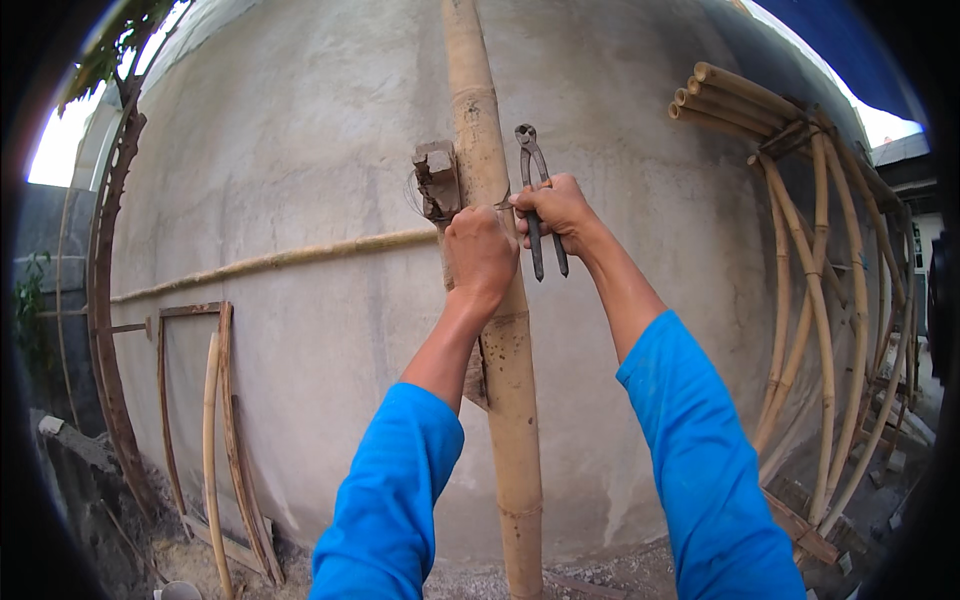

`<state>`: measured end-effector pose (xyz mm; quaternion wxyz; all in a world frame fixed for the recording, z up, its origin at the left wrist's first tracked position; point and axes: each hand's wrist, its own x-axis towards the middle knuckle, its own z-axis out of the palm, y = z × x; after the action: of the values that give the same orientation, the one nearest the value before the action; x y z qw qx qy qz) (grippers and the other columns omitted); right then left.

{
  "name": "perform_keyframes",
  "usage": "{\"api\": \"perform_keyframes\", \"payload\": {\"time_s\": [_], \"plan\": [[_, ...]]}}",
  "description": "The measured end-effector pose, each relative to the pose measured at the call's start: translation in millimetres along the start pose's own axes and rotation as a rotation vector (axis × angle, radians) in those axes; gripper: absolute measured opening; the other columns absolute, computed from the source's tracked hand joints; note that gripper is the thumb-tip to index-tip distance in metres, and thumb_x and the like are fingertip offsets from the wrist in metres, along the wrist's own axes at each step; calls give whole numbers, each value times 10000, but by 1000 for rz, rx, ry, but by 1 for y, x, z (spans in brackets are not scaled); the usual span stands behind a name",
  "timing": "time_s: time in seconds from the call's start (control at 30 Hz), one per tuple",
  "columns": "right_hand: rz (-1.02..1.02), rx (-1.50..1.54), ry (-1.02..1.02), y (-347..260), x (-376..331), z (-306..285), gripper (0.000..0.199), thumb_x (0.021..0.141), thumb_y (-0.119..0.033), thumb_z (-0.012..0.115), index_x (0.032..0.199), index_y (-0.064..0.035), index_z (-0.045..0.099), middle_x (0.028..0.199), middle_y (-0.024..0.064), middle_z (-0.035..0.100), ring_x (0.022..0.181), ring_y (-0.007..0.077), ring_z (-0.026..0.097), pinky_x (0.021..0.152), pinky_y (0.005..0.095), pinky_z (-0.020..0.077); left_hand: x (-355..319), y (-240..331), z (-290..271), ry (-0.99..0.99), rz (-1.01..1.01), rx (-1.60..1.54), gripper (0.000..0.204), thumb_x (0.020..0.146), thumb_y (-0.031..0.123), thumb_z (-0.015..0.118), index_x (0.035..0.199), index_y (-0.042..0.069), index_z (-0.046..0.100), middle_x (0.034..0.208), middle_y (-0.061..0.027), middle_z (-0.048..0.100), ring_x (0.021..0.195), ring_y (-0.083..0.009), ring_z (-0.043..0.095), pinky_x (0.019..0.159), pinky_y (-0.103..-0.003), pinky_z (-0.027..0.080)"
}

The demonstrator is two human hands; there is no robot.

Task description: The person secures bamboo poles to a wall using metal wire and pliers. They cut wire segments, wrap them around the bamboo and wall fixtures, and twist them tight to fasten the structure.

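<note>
A thick bamboo pole (512, 370) stands upright, slightly tilted, before me. My left hand (482, 250) is a fist against its left side; whatever lies inside the fingers is hidden. Just right of the pole, my right hand (557, 212) grips dark metal end-cutting pincers (533, 160), jaws up and handles hanging below the fist. Between the two hands shows a short, thin dark strand, likely wire. Directly above my left hand, a rough wooden block (437, 180) sits against the pole, with thin wire (412, 196) looped out at its left.
A thinner horizontal bamboo pole (290, 257) runs left along the grey plastered wall (300, 150). A wooden frame (228, 400) leans at lower left. On the right stands a bamboo scaffold (820, 260) with several poles (740, 95) jutting out on top.
</note>
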<state>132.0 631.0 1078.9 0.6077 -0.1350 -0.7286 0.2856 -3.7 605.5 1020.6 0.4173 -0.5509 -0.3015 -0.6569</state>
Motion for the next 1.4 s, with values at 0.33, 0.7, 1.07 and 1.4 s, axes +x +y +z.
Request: {"api": "perform_keyframes", "payload": {"time_s": [0.33, 0.7, 1.07, 1.4], "plan": [[16, -269, -30, -40, 1, 7, 131, 817, 5, 680, 744, 11, 571, 631, 92, 583, 500, 182, 608, 410, 370, 499, -12, 32, 13, 122, -218, -8, 161, 810, 86, 673, 706, -36, 654, 735, -263, 661, 700, -442, 675, 664, -506, 531], [-286, -779, -121, -56, -3, 20, 84, 728, 7, 650, 692, -13, 577, 644, 34, 567, 555, 147, 546, 504, 331, 454, -5, 45, 53, 355, -793, -784, 214, 871, -1, 580, 681, -89, 620, 606, -152, 647, 533, -218, 653, 469, -365, 510], [-140, -690, -226, -51, -21, -5, 99, 797, -76, 722, 813, -11, 649, 737, 13, 627, 629, 76, 571, 551, 259, 462, -4, 43, 10, 90, -949, -1384, 226, 848, -2, 523, 951, -117, 688, 772, -185, 687, 503, -191, 613, 458, -311, 520], [-88, -601, -285, -55, -44, -10, 227, 808, -70, 682, 1002, 46, 694, 655, 26, 590, 482, 107, 540, 410, 269, 452, 15, 43, 7, 81, -1201, -1409, 253, 1000, 80, 511, 895, -94, 662, 752, -163, 673, 459, -139, 518, 402, -308, 405]]}}
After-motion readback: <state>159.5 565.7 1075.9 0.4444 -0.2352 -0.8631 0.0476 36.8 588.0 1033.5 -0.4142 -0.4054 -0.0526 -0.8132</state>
